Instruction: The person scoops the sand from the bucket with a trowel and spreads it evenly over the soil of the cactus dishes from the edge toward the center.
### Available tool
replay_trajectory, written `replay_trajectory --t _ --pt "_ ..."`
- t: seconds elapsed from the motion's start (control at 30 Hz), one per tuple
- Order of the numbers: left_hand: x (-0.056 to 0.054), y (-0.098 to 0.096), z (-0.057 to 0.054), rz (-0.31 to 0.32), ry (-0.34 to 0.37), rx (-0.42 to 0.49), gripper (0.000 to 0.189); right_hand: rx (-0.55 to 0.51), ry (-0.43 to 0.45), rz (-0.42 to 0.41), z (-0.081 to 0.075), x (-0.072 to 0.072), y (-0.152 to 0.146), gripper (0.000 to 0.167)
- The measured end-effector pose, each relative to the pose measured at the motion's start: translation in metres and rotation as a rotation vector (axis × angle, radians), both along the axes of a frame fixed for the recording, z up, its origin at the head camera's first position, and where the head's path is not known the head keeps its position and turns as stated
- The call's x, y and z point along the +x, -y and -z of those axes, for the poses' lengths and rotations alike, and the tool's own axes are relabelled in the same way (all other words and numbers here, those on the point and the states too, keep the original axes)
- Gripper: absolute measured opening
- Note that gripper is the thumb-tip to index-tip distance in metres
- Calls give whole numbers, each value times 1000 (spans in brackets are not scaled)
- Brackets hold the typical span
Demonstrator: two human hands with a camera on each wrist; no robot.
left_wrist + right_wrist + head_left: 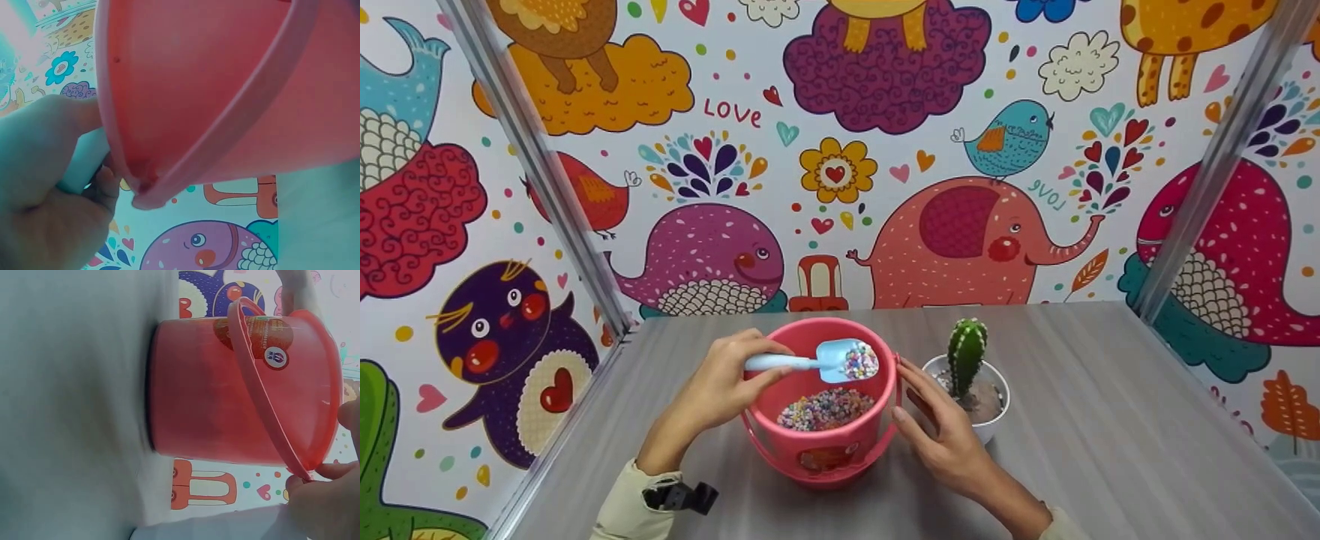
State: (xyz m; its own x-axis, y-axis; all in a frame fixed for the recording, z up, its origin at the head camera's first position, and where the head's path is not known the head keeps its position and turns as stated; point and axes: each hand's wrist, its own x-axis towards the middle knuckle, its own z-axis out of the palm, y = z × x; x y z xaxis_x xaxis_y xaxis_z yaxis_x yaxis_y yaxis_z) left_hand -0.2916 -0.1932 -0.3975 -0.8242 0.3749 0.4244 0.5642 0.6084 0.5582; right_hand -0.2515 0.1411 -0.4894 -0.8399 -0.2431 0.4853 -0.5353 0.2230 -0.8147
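My left hand pinches the handle of a light blue toy shovel between thumb and fingers, just over a pink bucket. Small multicoloured balls lie in the shovel's scoop, and a larger heap of the same balls covers the bucket's floor. The right hand rests against the bucket's right side with extended fingers, its fingertips at the rim near the handle joint. In the right wrist view, the bucket's handle hangs down across its outer wall. The left wrist view has the shovel handle partly hidden by fingers.
Right of the bucket, a cactus stands in a white pot, close behind the right hand. A grey wood-look table carries everything. Walls with cartoon animals and metal corner posts enclose the back and sides.
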Motion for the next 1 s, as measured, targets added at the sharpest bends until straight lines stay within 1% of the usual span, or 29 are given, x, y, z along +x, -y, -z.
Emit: replay_trajectory --t 0.2,0.37,0.47,0.67,0.8,0.83,0.93,1.0 --pt "3 -1 -4 4 10 16 17 72 19 20 -1 10 -10 62" --pt "5 -3 -8 6 21 23 17 97 1 74 -3 14 -25 53" --pt "6 -5 -9 9 6 18 16 90 -68 95 -4 15 -35 45" --pt "6 -14 -10 15 -10 24 17 51 -259 124 0 12 -58 33" --pt "6 -22 -11 26 -19 24 17 -4 -335 152 3 8 -73 26" --pt "5 -24 -11 30 -23 22 17 -9 -336 162 4 7 -77 24" --pt "5 -30 -11 37 -28 17 17 -1 -301 207 6 3 -89 16" --pt "4 -34 -11 45 -34 16 17 28 -273 248 7 1 -95 14"
